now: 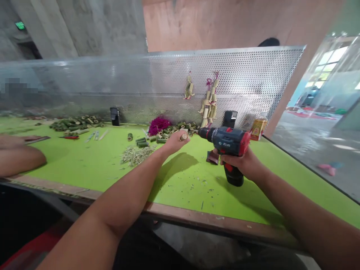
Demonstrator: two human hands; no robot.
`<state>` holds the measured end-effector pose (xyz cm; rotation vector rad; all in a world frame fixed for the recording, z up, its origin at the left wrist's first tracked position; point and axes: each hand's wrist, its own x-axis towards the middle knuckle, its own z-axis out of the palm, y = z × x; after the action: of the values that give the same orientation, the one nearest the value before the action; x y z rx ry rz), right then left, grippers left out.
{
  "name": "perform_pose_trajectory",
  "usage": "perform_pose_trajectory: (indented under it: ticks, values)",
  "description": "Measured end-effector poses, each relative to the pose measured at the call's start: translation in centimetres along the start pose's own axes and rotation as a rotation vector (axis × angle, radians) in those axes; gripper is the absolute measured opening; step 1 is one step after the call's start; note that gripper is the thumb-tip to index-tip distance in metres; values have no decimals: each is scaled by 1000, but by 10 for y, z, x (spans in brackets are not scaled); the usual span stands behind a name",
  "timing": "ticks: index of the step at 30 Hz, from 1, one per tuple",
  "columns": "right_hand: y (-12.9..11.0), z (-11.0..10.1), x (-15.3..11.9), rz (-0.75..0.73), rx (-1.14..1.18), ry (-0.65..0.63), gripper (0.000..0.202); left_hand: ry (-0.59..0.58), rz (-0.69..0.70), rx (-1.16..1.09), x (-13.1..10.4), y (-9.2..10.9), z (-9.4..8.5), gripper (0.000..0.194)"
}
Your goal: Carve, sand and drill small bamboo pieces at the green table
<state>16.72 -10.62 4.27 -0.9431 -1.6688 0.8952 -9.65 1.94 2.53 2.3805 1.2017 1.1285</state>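
Note:
My right hand (234, 161) is wrapped round the grip of a dark cordless drill (229, 140) with red parts, its chuck pointing left. A thin bit at the chuck reaches toward my left hand (174, 142), which is closed on a short piece of bamboo (183, 137) with its pale cut end showing. I cannot tell whether the bit touches the bamboo. Below the drill's chuck, a dark reddish folded piece (213, 157) lies on the table. Beyond my left hand are cut green bamboo pieces (168, 131) and a magenta string bundle (159, 125).
Pale shavings (135, 155) lie on the green table (180, 187). Bamboo strings (209, 105) hang on the perforated metal panel (239, 75). Two phones stand upright, one left (114, 116), one right (230, 119), beside a yellow-labelled bottle (258, 128). Another person's arm (19, 159) rests at the left.

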Motion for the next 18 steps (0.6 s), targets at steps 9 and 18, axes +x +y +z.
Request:
perform_pose_trajectory:
  ticks: [9,18]
  values:
    - [3,8,-3,-25,-395,-68,34,48,49,56,2,4,-1,22]
    - [1,11,-3,-61,-462,-48,34,-3,83,94,1,22,-1,14]
